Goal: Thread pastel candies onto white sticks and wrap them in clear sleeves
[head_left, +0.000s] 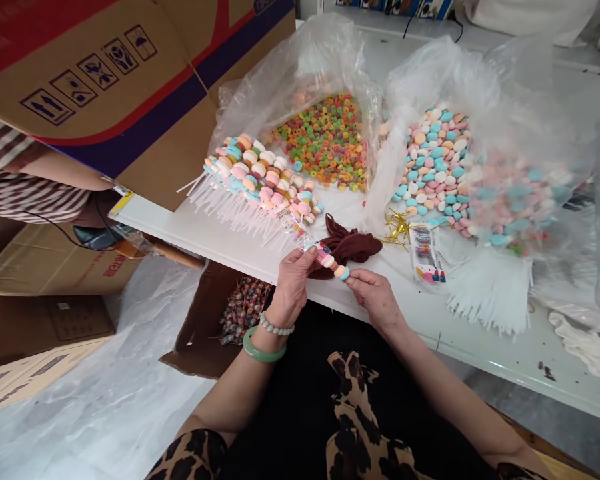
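Note:
A candy skewer [329, 260] with pastel candies is stretched between my hands above the table's front edge, partly inside a clear printed wrapper. My left hand [294, 283] closes on it from the left, thumb on top. At its lower right end, the fingers of my right hand [377, 297] pinch by a blue and cream candy. Just behind lies a dark brown cloth [355, 243]. To the left is a pile of filled candy skewers [265, 173], their white sticks fanned toward me. A flat printed wrapper pack [427, 257] and gold twist ties [398, 228] lie to the right.
Open plastic bags hold colourful ring candies [330, 137] and pastel candies [435, 157]. White sticks [493, 290] lie at right. A large carton [130, 87] stands at left, with another person's arm [60, 163] beside it. Below the table, an open box [200, 327] holds wrapped skewers.

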`<state>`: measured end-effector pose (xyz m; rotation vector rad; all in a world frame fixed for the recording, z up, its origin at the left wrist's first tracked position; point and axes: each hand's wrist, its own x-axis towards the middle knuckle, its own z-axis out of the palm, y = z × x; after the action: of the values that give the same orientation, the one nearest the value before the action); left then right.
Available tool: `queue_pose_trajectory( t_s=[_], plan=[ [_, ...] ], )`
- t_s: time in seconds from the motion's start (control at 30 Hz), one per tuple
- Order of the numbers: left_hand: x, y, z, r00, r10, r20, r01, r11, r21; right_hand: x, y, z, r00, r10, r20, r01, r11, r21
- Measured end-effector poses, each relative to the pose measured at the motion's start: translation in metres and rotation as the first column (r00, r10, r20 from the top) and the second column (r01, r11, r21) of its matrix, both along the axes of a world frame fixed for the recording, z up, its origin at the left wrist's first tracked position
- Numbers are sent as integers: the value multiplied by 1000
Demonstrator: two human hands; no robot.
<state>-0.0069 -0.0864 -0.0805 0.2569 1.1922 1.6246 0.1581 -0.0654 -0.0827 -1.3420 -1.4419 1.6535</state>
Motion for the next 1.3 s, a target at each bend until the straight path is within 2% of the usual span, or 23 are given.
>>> queue_pose_trajectory(
  t_s=[0.03, 0.1, 0.17, 0.2, 0.23, 0.27, 0.33, 0.4, 0.43, 0.5, 0.6, 0.67, 0.7, 0.87, 1.0, 1.13, 1.2, 1.3],
  plan=[
    [2, -1, 0, 1000, 3, -9, -3, 1000, -13, 1, -1, -1, 989, -15, 147, -15, 980, 201],
    [4, -2, -1, 1000, -5, -1, 5, 999, -39, 4, -4, -4, 908, -90, 409, -149, 843, 517],
    [5, -3, -1, 999, -25, 32, 26, 999, -47, 8, -5, -5, 820, -159, 550, -290, 714, 638],
    [5, -4, -1, 998, -30, 48, 32, 999, -42, 9, -6, -6, 799, -167, 577, -326, 686, 650],
    [7, -4, 0, 998, -31, 56, 34, 999, -36, 9, -6, -6, 799, -158, 580, -333, 687, 646],
    [9, -5, 0, 998, -29, 53, 31, 999, -31, 9, -5, -6, 820, -131, 558, -312, 715, 626],
    [15, -4, 1, 999, -22, 25, 22, 1000, -18, 4, -3, -5, 900, -42, 434, -215, 823, 525],
    [24, -5, 1, 1000, -28, 12, 28, 1000, -12, -3, 1, -3, 974, 25, 225, -101, 936, 337],
    [28, -5, 1, 999, -38, 18, 38, 999, -12, -6, 2, -2, 994, 30, 109, -54, 973, 222],
    [32, -6, 0, 996, -85, 33, 86, 996, -21, -12, 5, -1, 996, -17, -88, 17, 1000, -7],
    [27, -8, -3, 973, -226, 53, 228, 972, -51, -13, 7, 1, 961, -132, -243, 78, 973, -218],
    [18, -8, -4, 955, -286, 85, 290, 956, -43, -11, 8, 2, 949, -168, -267, 104, 966, -236],
    [14, -6, -4, 954, -282, 101, 285, 958, -24, -10, 8, 2, 948, -167, -271, 105, 968, -230],
    [1, 3, -1, 980, -105, 171, 90, 991, 94, -6, 7, -3, 965, -75, -252, 8, 966, -258],
    [4, 5, -1, 977, -102, 189, 84, 991, 103, -4, 8, -9, 975, -46, -218, -20, 956, -292],
    [2, 3, -5, 982, -37, 187, 23, 997, 75, -4, 9, -13, 984, 18, -176, -66, 960, -271],
    [0, 3, -6, 984, -16, 176, 5, 998, 64, -4, 10, -14, 991, 40, -130, -66, 977, -202],
    [2, 2, -3, 991, -13, 136, 5, 998, 60, -2, 10, -14, 997, 54, 47, -57, 996, 64]
  ],
)
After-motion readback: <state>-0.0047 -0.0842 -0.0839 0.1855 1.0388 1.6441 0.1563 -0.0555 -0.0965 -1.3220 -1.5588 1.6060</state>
